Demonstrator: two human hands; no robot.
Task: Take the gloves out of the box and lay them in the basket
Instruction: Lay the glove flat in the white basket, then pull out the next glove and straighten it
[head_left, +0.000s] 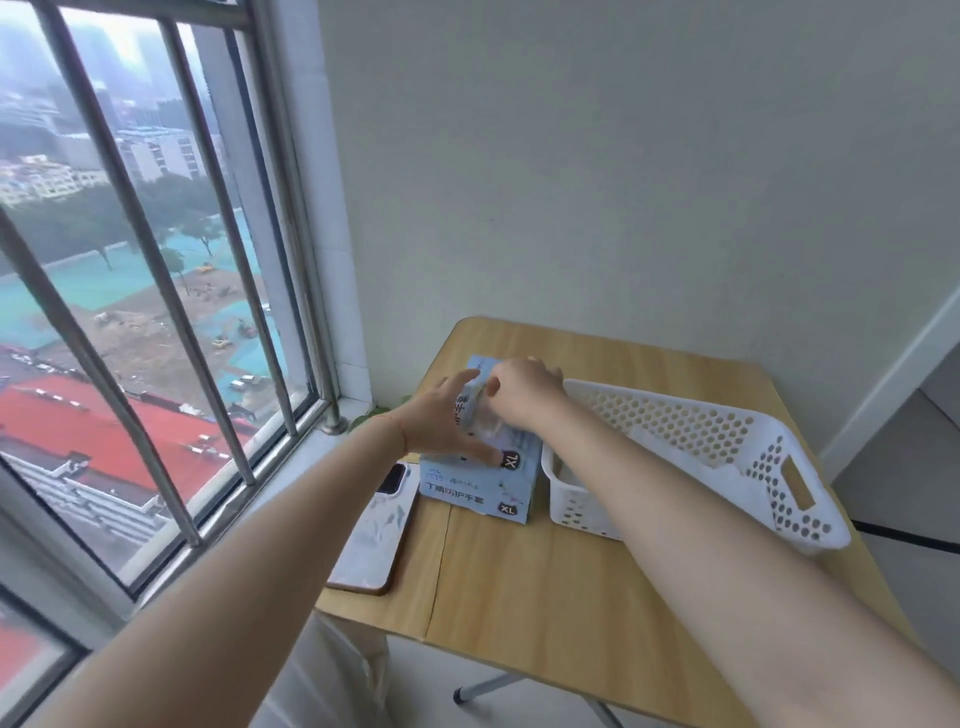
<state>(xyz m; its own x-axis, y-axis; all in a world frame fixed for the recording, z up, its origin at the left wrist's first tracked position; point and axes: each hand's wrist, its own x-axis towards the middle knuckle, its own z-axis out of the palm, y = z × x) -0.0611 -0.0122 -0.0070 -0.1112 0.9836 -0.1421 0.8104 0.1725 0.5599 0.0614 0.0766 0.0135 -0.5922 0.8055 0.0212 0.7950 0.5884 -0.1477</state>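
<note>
A light blue glove box (475, 488) marked XL lies on the wooden table (571, 571). My left hand (441, 421) rests flat on the box top, fingers spread and straight. My right hand (524, 389) is over the box opening, its fingers curled round a pale translucent glove (483, 415) that sticks up out of the box. To the right of the box stands a white perforated basket (779, 457); something pale lies at its near left bottom, partly hidden by my right forearm.
A phone (371, 535) with a marbled case lies on the table left of the box, near the edge. A barred window (156, 312) fills the left side. White walls meet behind the table. Green leaves (374, 413) show at the sill.
</note>
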